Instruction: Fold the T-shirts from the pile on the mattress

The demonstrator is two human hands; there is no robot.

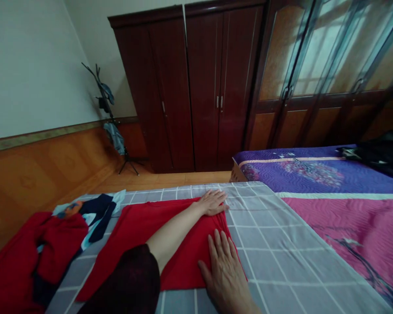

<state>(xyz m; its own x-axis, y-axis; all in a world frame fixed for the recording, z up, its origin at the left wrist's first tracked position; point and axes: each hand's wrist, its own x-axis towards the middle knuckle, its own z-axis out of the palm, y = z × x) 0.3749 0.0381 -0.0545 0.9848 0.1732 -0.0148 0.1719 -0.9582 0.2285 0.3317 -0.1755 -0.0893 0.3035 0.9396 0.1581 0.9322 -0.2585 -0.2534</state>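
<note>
A red garment lies spread flat on a grey checked bed sheet; its exact kind cannot be made out. My left hand reaches across it and rests with fingers stretched out on its far right corner. Lower down, my right hand lies palm down on the garment's near right edge, fingers straight and thumb apart. Neither hand grips the cloth. My left forearm and dark sleeve hide part of the red fabric.
Crumpled red clothing and a navy and white garment lie at the left. A second bed with a purple and pink cover adjoins on the right, with dark clothing on it. Behind stand dark wardrobes and a coat stand.
</note>
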